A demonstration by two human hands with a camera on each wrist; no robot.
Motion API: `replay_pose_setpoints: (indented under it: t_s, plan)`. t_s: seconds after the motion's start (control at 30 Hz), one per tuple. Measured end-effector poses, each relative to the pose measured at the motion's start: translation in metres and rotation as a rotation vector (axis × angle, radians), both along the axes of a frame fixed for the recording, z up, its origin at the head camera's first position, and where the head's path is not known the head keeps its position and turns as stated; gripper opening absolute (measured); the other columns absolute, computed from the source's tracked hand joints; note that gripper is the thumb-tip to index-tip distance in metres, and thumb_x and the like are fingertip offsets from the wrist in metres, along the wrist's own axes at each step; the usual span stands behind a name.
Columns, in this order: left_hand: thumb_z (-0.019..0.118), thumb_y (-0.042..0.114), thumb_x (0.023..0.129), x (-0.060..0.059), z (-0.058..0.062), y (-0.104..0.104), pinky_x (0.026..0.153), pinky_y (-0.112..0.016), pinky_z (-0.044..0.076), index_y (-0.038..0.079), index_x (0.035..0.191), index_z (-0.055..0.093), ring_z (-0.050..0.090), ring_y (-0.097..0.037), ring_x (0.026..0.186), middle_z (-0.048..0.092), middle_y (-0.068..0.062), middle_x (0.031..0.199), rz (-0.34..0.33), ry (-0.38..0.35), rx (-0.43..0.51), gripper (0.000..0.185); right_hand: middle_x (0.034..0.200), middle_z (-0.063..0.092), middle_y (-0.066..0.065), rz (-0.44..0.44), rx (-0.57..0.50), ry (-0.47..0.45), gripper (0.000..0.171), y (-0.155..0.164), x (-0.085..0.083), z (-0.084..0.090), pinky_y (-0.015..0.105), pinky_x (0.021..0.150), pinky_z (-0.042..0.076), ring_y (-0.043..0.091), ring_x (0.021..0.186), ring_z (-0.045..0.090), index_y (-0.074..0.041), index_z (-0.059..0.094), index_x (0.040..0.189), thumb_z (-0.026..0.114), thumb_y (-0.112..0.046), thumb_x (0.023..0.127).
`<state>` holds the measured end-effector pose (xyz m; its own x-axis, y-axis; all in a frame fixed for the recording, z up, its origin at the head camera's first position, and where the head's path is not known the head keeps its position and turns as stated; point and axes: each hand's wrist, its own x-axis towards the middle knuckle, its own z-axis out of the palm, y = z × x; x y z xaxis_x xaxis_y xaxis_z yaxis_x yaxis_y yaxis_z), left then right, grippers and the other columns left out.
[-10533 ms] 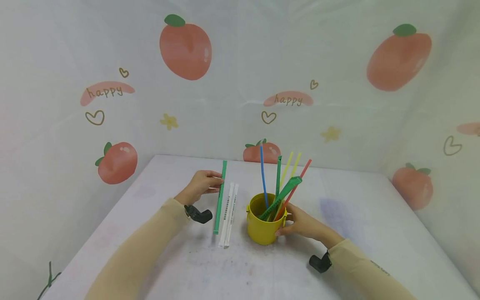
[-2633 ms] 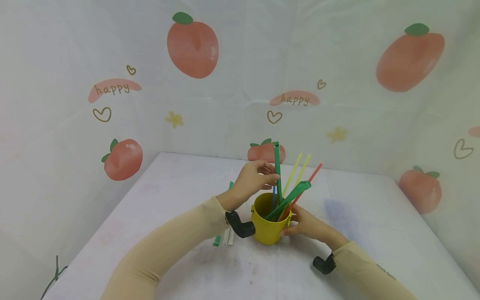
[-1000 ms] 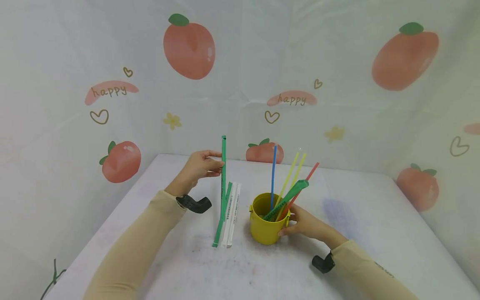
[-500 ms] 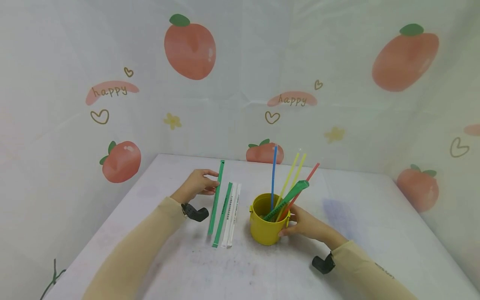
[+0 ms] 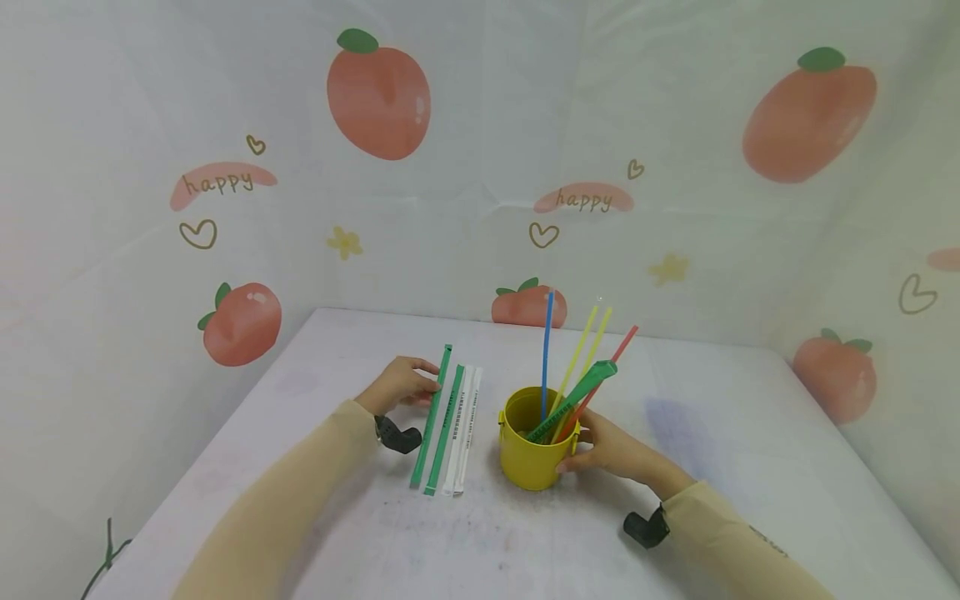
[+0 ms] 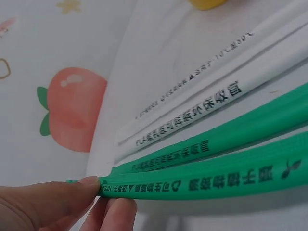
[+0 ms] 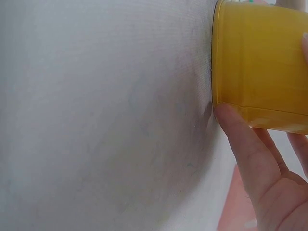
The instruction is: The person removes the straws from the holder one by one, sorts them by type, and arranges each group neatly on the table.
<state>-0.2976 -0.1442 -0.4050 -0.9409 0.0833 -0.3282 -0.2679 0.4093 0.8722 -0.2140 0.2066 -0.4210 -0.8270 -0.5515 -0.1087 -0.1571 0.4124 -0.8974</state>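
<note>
Green wrapped straw (image 5: 431, 417) lies flat on the white table (image 5: 720, 467), outermost in a row beside a second green straw (image 5: 444, 429) and two white wrapped straws (image 5: 461, 429). Your left hand (image 5: 397, 383) pinches its far end between thumb and fingertips (image 6: 62, 199). Your right hand (image 5: 609, 450) grips the yellow cup (image 5: 531, 440), fingers curled on its side; coloured straws (image 5: 570, 367) stand inside.

Left hand (image 5: 400, 382): forearm stretched forward, thumb and fingers (image 6: 57, 204) pinched together at their tips.
Right hand (image 5: 609, 448): low, fingers curled forward, thumb (image 7: 240, 144) pressed flat.
Sleeves: beige, reaching both wrists.
</note>
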Motion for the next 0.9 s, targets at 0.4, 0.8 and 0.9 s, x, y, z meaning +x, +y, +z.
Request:
replay_pose_setpoints:
  t_s: [0.4, 0.8, 0.9]
  plan:
    - [0.069, 0.003, 0.086, -0.001, -0.013, 0.005, 0.051, -0.018, 0.053, 0.0, 0.122, 0.06, 0.06, -0.01, 0.059, 0.067, -0.01, 0.083, 0.018, -0.029, -0.051, 0.037, 0.15, 0.033, 0.023, -0.001, 0.017, 0.009, 0.093, 0.0, -0.001, -0.001, 0.056, 0.102, 0.045, 0.048, 0.128, 0.045, -0.001, 0.024, 0.149, 0.081, -0.025, 0.08]
    - [0.068, 0.002, 0.086, -0.001, -0.015, 0.007, 0.052, -0.018, 0.052, -0.001, 0.121, 0.061, 0.059, -0.009, 0.057, 0.067, -0.011, 0.087, 0.03, -0.042, -0.087, 0.036, 0.151, 0.031, 0.023, 0.0, 0.017, 0.013, 0.093, 0.0, -0.001, -0.001, 0.058, 0.103, 0.043, 0.05, 0.129, 0.043, -0.001, 0.024, 0.15, 0.081, -0.024, 0.08]
    - [0.068, 0.001, 0.086, -0.001, -0.016, 0.008, 0.053, -0.019, 0.054, 0.0, 0.121, 0.061, 0.06, -0.01, 0.058, 0.067, -0.011, 0.088, 0.038, -0.049, -0.089, 0.036, 0.151, 0.031, 0.023, 0.0, 0.013, 0.013, 0.093, 0.0, -0.001, 0.0, 0.058, 0.103, 0.043, 0.05, 0.129, 0.043, -0.001, 0.023, 0.15, 0.081, -0.022, 0.08]
